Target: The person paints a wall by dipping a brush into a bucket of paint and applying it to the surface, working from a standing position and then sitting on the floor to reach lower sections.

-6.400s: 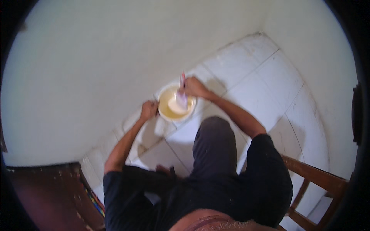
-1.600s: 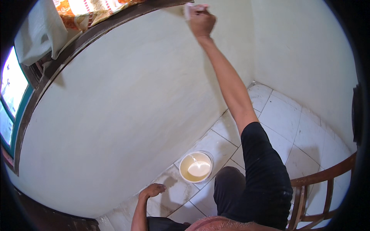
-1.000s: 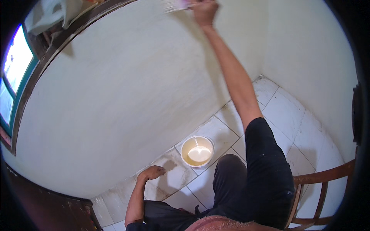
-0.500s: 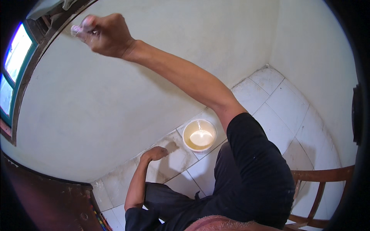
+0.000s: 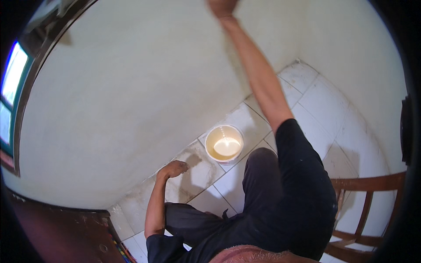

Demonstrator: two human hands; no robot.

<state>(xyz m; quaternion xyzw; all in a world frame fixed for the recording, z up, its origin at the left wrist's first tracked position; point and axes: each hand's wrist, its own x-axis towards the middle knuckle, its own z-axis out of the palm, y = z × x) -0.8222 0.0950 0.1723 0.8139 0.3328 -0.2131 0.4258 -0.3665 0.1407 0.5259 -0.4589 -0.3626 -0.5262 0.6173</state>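
Observation:
My right hand (image 5: 222,6) is raised against or close to the pale wall (image 5: 140,87), partly cut off by the top edge and blurred. Its fingers lie out of sight, so anything in them is hidden. Lower down, my left hand (image 5: 174,169) hangs bent at the wrist beyond my left knee, above the floor tiles, its fingers loosely extended and holding nothing visible. A round cream bucket (image 5: 208,147) stands upright on the floor between my left hand and right arm. Inside it a bright patch shines on what looks like pale liquid.
Stained white tiles (image 5: 320,105) meet the wall and run to a corner at the far right. A wooden chair (image 5: 372,184) stands at my right. Dark reddish-brown furniture (image 5: 57,232) fills the lower left, and a green-framed window (image 5: 17,87) is at the left.
My right hand has swept right along the wall, from the upper left to the top middle, partly leaving the picture. My left hand and the bucket have stayed in place; the view shifted slightly.

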